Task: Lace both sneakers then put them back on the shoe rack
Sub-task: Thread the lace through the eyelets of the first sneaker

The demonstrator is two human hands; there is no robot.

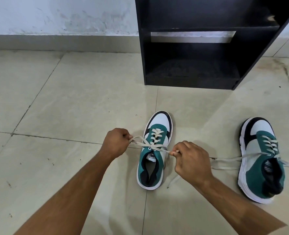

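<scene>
A green, white and black sneaker point(154, 160) stands on the floor tiles in the middle, toe pointing away. Its cream lace point(154, 148) is threaded up the eyelets and knotted at the top. My left hand point(116, 141) pinches a lace loop to the left of the shoe. My right hand point(191, 158) pinches the other lace end to the right, and both pull outward. The second matching sneaker point(262, 158) stands at the right, laced, with its loose lace ends point(225, 161) trailing left across the floor.
A black shoe rack point(191, 78) with open shelves stands against the wall just beyond the sneakers. Beige floor tiles point(64, 99) spread to the left. A marked white wall point(55, 17) runs along the back.
</scene>
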